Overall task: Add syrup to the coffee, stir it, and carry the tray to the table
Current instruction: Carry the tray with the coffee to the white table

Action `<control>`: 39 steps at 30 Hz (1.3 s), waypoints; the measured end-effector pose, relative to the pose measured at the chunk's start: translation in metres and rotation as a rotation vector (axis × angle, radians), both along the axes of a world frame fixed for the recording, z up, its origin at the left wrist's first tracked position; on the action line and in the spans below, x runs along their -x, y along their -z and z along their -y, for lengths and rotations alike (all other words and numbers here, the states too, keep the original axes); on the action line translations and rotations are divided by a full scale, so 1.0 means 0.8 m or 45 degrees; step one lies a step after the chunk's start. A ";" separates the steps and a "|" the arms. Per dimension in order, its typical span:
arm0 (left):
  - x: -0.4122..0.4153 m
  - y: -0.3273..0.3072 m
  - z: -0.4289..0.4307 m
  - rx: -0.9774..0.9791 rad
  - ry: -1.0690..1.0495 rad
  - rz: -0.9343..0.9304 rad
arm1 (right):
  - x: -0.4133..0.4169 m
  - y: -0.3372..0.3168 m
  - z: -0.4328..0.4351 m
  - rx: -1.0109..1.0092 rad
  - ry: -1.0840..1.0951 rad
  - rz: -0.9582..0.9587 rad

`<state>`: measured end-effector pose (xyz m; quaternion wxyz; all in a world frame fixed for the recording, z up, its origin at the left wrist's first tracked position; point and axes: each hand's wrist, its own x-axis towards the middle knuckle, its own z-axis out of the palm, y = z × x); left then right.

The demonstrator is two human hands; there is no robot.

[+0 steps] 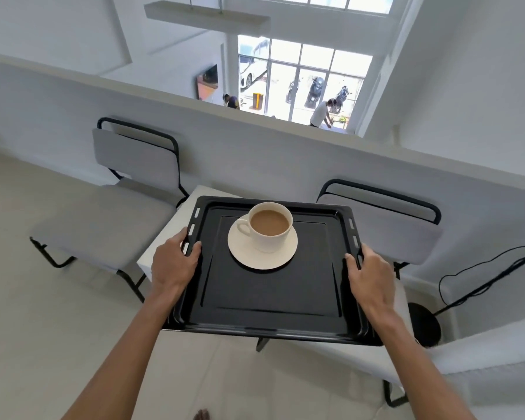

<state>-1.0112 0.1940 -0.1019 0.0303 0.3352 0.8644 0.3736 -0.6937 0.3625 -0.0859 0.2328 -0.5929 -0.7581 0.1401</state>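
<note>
A black metal tray [270, 295] is held level in front of me, over a small white table [164, 241] whose top shows past the tray's left edge. On the far half of the tray a white cup of milky coffee [270, 227] stands on a white saucer [262, 256], handle pointing left. My left hand [173, 262] grips the tray's left rim, thumb on top. On the opposite rim, my right hand [369, 272] holds on the same way. No syrup or spoon is in view.
Two grey cushioned chairs with black frames flank the table, one at the left [115, 207] and one at the right [382, 219]. A low white wall [255, 140] runs behind them. A black cable and round lamp base [425, 324] lie at the right.
</note>
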 end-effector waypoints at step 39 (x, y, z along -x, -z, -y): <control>0.336 0.025 -0.151 -0.023 0.273 0.062 | 0.309 0.040 -0.099 0.050 0.145 -0.140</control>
